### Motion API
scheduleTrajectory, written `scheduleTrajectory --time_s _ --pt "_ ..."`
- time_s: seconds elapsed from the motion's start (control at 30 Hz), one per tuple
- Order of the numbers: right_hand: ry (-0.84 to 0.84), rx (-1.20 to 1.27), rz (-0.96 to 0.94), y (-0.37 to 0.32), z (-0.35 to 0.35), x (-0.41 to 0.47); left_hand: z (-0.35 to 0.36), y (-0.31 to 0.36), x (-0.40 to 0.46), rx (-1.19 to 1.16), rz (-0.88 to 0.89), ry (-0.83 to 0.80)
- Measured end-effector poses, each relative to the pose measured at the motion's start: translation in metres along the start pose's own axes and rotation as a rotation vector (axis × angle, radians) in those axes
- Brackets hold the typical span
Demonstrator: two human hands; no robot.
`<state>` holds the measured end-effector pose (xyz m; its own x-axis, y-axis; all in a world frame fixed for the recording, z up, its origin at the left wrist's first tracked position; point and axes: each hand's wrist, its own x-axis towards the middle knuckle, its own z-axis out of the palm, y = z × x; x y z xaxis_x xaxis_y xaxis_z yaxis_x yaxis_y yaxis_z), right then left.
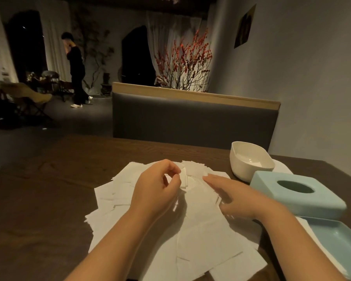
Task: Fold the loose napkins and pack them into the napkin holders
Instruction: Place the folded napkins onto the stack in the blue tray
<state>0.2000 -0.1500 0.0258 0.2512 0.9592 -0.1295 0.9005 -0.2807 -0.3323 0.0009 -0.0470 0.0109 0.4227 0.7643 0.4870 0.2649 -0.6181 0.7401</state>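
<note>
A loose pile of white paper napkins (118, 195) is spread over the dark wooden table in front of me. My left hand (156, 189) hovers over the pile with fingers curled, pinching the lifted edge of one napkin (184, 179). My right hand (233, 196) lies flat on the pile with fingers straight, pressing the paper down just right of that napkin. A pale blue napkin holder lid (288, 199) with an oval opening sits to the right. Its open blue base (340, 240) lies nearer to me. A white holder shell (249, 159) stands behind them.
The wooden table (49, 179) extends bare to the left and far side. A grey padded bench back (190, 120) faces me across the table. A person in black stands far off at the left (76, 72). A grey wall rises on the right.
</note>
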Motion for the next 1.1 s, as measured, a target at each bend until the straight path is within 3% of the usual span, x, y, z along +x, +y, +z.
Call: scheduleTrajectory --time_s 0.13,0.23,0.57,0.73,0.93,1.1 --pt "0.264 -0.065 -0.069 -0.001 0.007 0.007 0.002 0.000 0.000 -0.009 -0.006 -0.015" --pt "0.366 -0.165 -0.109 -0.007 0.013 0.014 0.002 0.000 -0.001 -0.029 -0.021 -0.023" --pt "0.386 -0.263 -0.284 -0.006 0.013 0.005 0.001 -0.004 -0.001 -0.081 -0.016 -0.004" --pt "0.389 -0.218 -0.475 -0.010 0.019 0.003 0.000 -0.004 -0.003 -0.102 -0.002 -0.028" --pt "0.412 -0.080 -0.466 -0.015 0.023 0.003 -0.001 -0.008 -0.002 -0.126 0.017 0.012" --pt "0.466 0.486 -0.331 -0.026 0.020 -0.004 0.002 -0.008 -0.001 -0.223 -0.024 0.029"
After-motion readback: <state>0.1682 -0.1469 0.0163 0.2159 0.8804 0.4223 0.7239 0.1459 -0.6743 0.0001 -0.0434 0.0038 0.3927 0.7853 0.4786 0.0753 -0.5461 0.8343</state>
